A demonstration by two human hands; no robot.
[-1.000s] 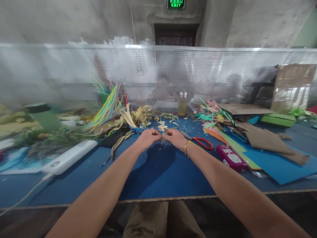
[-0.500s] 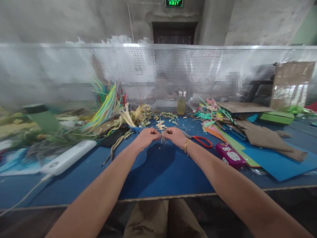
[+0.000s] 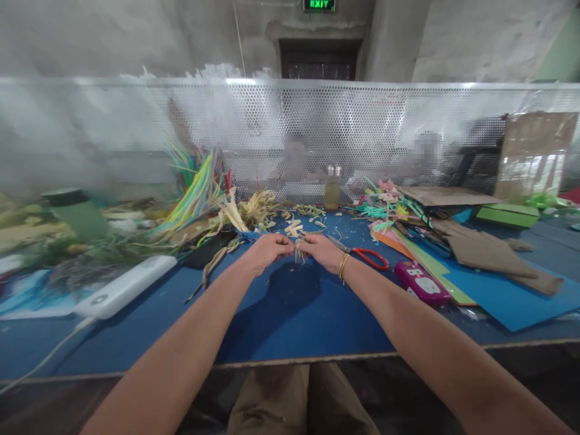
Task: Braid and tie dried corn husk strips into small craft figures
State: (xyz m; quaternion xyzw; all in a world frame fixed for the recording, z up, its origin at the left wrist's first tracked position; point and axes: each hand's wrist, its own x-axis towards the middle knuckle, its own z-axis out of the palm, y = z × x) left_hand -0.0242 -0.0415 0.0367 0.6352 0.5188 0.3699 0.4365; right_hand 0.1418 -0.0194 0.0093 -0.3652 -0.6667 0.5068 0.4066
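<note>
My left hand (image 3: 270,251) and my right hand (image 3: 321,251) meet above the middle of the blue table (image 3: 290,326). Both pinch a small bundle of pale, dry strands (image 3: 300,254), with loose ends hanging below the fingertips. Its exact kind is too small to make out. A gold bracelet circles my right wrist. Just right of that hand lie scissors with red handles (image 3: 370,258), their blades partly behind the hand. Beyond my fingers are pale scraps (image 3: 293,227) and a heap of dry, straw-coloured husks (image 3: 247,208).
Left are a white power strip (image 3: 127,287) with a cord, a green tumbler (image 3: 75,214) and multicoloured stems (image 3: 194,187). A small bottle (image 3: 332,188) stands at the back by a perforated metal screen (image 3: 385,133). Right lie a purple packet (image 3: 421,283), blue card (image 3: 502,296) and cardboard (image 3: 484,251).
Both hands stay nearly in place, still pinching the bundle. The strands between the fingertips have shifted slightly and spread a little to the right.
</note>
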